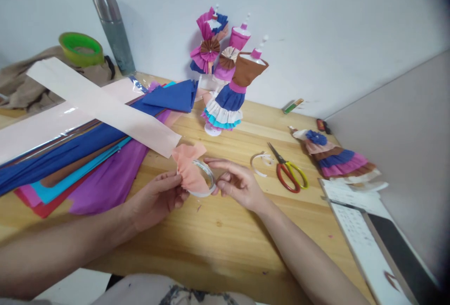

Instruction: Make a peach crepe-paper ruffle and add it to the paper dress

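Low over the wooden table, my left hand pinches a gathered piece of peach crepe paper between thumb and fingers. The paper overlaps the left part of a roll of white tape. My right hand grips the roll's right side, thumb at the outer rim and index finger over the top. Some of its fingertips are hidden behind the roll. To the right lie scissors with one red and one yellow handle, blades slightly apart, beside a curled white strip.
Layered crepe sheets and a long pale strip cover the left side. Small dress forms in paper dresses stand at the back. A bottle, a green tape roll, a lying paper dress and a keyboard surround the workspace.
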The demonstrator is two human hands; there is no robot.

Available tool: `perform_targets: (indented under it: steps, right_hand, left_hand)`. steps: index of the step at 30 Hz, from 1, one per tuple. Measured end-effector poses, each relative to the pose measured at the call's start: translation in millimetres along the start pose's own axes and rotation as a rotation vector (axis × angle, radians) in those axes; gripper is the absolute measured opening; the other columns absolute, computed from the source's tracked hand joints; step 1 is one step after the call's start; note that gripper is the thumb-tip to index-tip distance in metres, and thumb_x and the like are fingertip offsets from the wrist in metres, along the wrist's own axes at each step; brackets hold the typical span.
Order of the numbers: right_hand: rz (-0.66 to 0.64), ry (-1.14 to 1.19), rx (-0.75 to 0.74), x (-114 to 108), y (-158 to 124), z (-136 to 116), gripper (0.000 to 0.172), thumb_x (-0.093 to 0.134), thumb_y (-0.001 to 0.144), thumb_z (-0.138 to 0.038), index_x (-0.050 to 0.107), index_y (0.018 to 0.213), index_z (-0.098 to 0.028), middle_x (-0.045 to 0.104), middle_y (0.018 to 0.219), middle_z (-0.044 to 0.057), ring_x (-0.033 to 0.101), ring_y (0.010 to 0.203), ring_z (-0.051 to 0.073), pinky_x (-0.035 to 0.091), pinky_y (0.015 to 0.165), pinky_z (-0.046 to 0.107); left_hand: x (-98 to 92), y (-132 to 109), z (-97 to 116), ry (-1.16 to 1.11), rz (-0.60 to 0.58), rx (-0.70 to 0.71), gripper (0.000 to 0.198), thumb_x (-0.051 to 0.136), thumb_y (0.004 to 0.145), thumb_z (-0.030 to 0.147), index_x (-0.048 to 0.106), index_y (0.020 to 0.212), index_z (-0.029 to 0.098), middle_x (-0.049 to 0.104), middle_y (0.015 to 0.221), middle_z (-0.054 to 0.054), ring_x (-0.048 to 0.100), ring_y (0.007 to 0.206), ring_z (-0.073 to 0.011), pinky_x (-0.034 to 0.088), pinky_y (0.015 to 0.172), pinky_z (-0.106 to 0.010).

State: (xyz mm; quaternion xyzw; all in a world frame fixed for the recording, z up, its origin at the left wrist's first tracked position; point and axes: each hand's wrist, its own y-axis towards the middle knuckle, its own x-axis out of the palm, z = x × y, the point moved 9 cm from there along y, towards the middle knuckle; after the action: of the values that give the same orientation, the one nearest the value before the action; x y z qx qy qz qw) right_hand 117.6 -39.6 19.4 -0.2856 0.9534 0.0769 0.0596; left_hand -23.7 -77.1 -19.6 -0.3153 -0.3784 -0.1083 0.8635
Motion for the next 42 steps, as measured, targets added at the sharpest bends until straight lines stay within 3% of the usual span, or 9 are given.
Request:
perform_targets:
  steps: [5,8,10,14,18,27,32,39,42]
  right_hand:
    - [0.026,-0.25,-0.003,-24,-6,-10,0.032,0.058,0.089,-0.022,0.065,0.12,-0.023,0.064,0.135,0.013,0.069,0.058,0.012,0.054,0.053,0.026]
    - [0.375,-0.466,0.039,-88,-25,-7,0.021,0.056,0.09,-0.029,0.071,0.102,-0.02,0.076,0.094,0.008,0.067,0.06,0.015,0.054,0.058,0.028]
    - [0.673,-0.67,0.104,-139,-52,-3,0.025,0.058,0.087,-0.032,0.07,0.103,-0.017,0.074,0.091,0.009,0.068,0.071,0.019,0.055,0.068,0.033]
    - [0.742,-1.196,0.466,-194,-89,28,0.041,0.055,0.082,-0.023,0.067,0.118,-0.008,0.069,0.107,0.02,0.066,0.097,0.03,0.052,0.089,0.044]
    - [0.666,-1.275,0.594,-204,-101,52,0.038,0.051,0.084,-0.019,0.069,0.117,-0.012,0.068,0.107,0.019,0.065,0.1,0.029,0.049,0.091,0.039]
    - [0.819,-1.118,0.637,-227,-121,50,0.039,0.055,0.08,-0.03,0.062,0.114,-0.011,0.068,0.086,0.015,0.064,0.072,0.024,0.049,0.064,0.035]
    - [0.842,-0.232,0.249,-188,-104,35,0.069,0.071,0.071,-0.048,0.048,0.132,-0.024,0.065,0.088,0.004,0.054,0.058,0.015,0.043,0.052,0.028]
    - [0.047,0.354,0.117,-20,-34,33,0.084,0.074,0.052,-0.082,0.055,0.112,-0.026,0.061,0.09,0.003,0.053,0.061,0.013,0.042,0.058,0.029]
    - [-0.054,0.382,0.067,16,-21,33,0.08,0.067,0.057,-0.086,0.053,0.106,-0.024,0.063,0.096,0.005,0.054,0.063,0.012,0.042,0.061,0.028]
  left_hand:
    - [1.0,-6,9,0.019,-0.017,0.064,0.033,0.091,0.062,0.035,0.067,0.064,0.012,0.06,0.057,0.001,0.052,0.049,-0.0063,0.043,0.044,-0.014]
    - [-1.5,-9,22,0.035,-0.005,0.139,0.031,0.089,0.065,0.035,0.067,0.064,0.012,0.061,0.059,0.001,0.053,0.05,-0.0064,0.043,0.045,-0.014]
    - [-5.3,-9,29,0.041,0.018,0.184,0.029,0.088,0.067,0.034,0.067,0.066,0.013,0.062,0.061,0.001,0.054,0.052,-0.0066,0.043,0.045,-0.014]
    - [-11.9,-5,32,0.071,0.092,0.199,0.032,0.091,0.063,0.034,0.067,0.065,0.013,0.061,0.057,0.002,0.054,0.049,-0.0062,0.041,0.043,-0.013]
    - [-9.0,-5,33,0.083,0.146,0.191,0.039,0.096,0.05,0.036,0.067,0.062,0.013,0.06,0.054,0.002,0.052,0.046,-0.0058,0.04,0.04,-0.014]
    - [-11.2,-3,31,0.081,0.146,0.224,0.038,0.096,0.052,0.034,0.067,0.065,0.012,0.063,0.058,0.001,0.055,0.051,-0.0068,0.043,0.042,-0.014]
    - [-10.2,0,33,0.058,0.111,0.287,0.037,0.095,0.054,0.035,0.069,0.066,0.012,0.066,0.061,0.0,0.059,0.054,-0.0076,0.047,0.044,-0.013]
    - [-10.2,-2,38,0.014,0.103,0.369,0.033,0.094,0.057,0.029,0.07,0.071,0.011,0.07,0.064,0.0,0.065,0.058,-0.0087,0.053,0.048,-0.012]
    - [-12.2,-2,44,-0.02,0.126,0.414,0.028,0.092,0.06,0.024,0.071,0.073,0.012,0.072,0.068,0.0,0.069,0.061,-0.0098,0.056,0.05,-0.012]
